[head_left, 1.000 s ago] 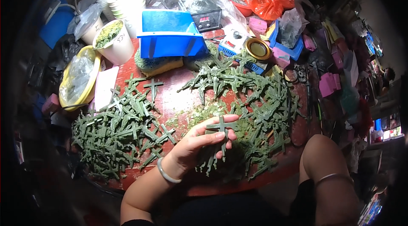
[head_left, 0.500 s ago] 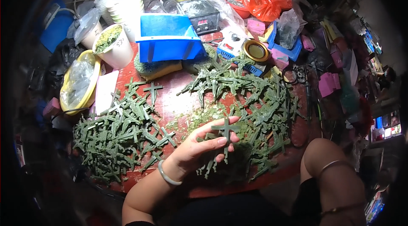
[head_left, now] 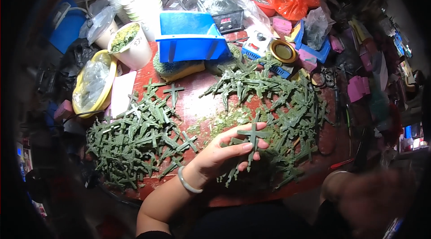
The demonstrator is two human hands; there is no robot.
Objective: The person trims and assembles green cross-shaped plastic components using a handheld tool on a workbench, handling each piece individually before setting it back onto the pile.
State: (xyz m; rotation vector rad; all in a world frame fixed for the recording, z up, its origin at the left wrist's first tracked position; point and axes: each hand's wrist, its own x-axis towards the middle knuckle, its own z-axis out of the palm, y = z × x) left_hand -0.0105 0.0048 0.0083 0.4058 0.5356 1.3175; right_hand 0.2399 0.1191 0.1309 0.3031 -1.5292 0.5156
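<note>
My left hand (head_left: 229, 151) is closed on a dark green cross (head_left: 253, 138), thumb and fingers pinching it over the table. Another green piece shows partly behind the fingers. My right hand (head_left: 372, 198) is a dark blur at the lower right, away from the crosses; its fingers cannot be made out. To the left of my left hand lies a heap of similar crosses (head_left: 130, 144). A second heap (head_left: 292, 126) spreads to the right and behind. Pale green scraps (head_left: 229, 120) lie on the red table (head_left: 191, 99) between them.
Toward the back stand a blue bin (head_left: 193, 48) on a sponge (head_left: 179, 70), a white bucket (head_left: 134, 52), a yellow basin (head_left: 92, 90) and a control box (head_left: 229, 19). A gold-rimmed tin (head_left: 283, 51) is right of these. A red-handled tool (head_left: 341, 165) lies near the right edge.
The whole view has shifted slightly. My left hand keeps its hold on the cross. My right arm has moved and blurred, and the red-handled tool now shows beside it.
</note>
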